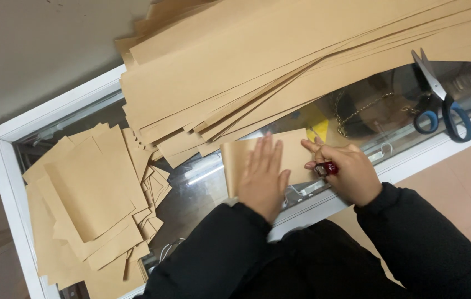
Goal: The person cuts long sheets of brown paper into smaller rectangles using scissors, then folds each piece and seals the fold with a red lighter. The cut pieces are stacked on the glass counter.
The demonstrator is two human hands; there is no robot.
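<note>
My left hand (264, 176) lies flat, fingers spread, on a small brown paper sheet (290, 148) on the glass counter top (191, 196). My right hand (344, 169) rests at the sheet's right edge, closed around a small red tool (327, 168), whose kind I cannot make out. Its forefinger points along the paper's edge. Both arms wear black sleeves.
A large stack of long brown paper sheets (257, 61) covers the back of the counter. A pile of small cut brown pieces (94, 194) lies at the left. Blue-handled scissors (440, 102) lie at the right. The counter has a white frame (8, 188).
</note>
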